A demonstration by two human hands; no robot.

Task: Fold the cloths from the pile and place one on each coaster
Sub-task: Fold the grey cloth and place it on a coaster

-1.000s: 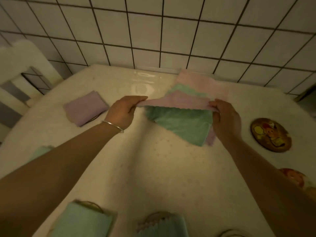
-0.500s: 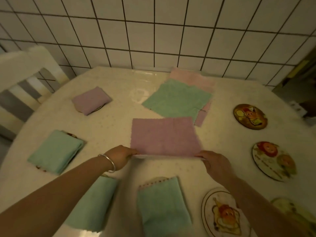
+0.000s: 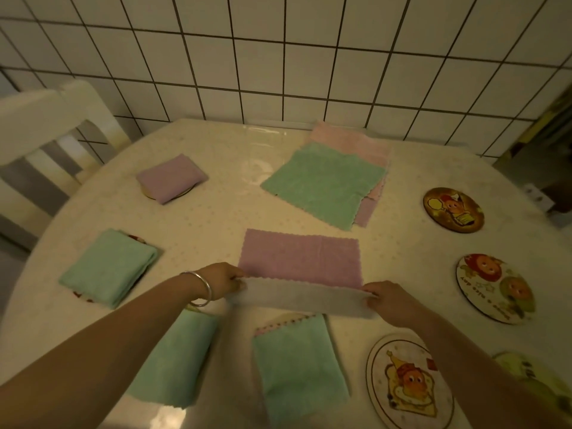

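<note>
A purple cloth [image 3: 300, 260] lies flat at the middle of the table. My left hand [image 3: 221, 280] pinches its near left corner and my right hand [image 3: 388, 300] its near right corner; the near edge is lifted and turned over, showing a pale underside. The pile [image 3: 328, 181] sits at the back, a green cloth on top of pink ones. Folded cloths lie on coasters: purple [image 3: 171, 178] at back left, green [image 3: 110, 267] at left, green [image 3: 176, 357] under my left arm, green [image 3: 298, 363] in front. Bare picture coasters [image 3: 453, 209], [image 3: 495, 287], [image 3: 408, 382] line the right side.
The table [image 3: 216, 221] is round with a pale glossy cover. A white chair [image 3: 46, 125] stands at the left. A tiled wall [image 3: 278, 57] rises right behind the table. Another coaster [image 3: 532, 382] is partly cut off at the lower right.
I pulled the purple cloth off the pile toward me and laid it flat. Now both hands have raised its near edge and are turning it over away from me.
</note>
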